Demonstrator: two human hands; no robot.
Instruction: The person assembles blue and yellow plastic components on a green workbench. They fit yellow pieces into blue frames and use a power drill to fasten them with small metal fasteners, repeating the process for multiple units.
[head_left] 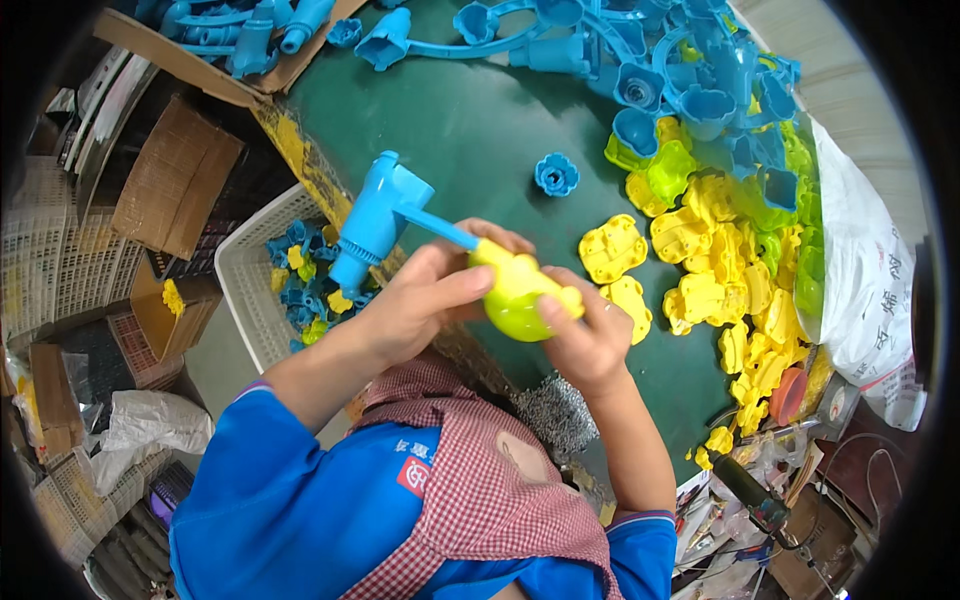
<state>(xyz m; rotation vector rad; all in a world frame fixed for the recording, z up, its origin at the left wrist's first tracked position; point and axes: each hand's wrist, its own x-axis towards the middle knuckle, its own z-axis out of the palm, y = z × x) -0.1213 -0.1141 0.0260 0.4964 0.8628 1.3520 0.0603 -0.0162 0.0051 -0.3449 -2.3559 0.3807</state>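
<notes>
Over the bench, both hands hold a plastic toy assembly. Its yellow shell [503, 268] and lime-green rounded shell [515, 312] sit together at the end of a blue stem, which runs to a thick blue tube piece [385, 205] at the upper left. My left hand [425, 295] is closed round the yellow end where the stem enters. My right hand [590, 335] grips the right side of both shells with thumb and fingers. Two yellow plates [613, 248] lie just right of the hands. Beyond them sits a small blue flower-shaped cup [556, 174].
Blue tube parts [640, 85] and yellow plates [715, 245] are heaped along the bench's far and right sides. A white basket [245, 300] of finished-looking coloured parts stands left of the bench. Silver screws [557, 412] lie at the near edge, and a dark-handled tool [750, 490] sits lower right.
</notes>
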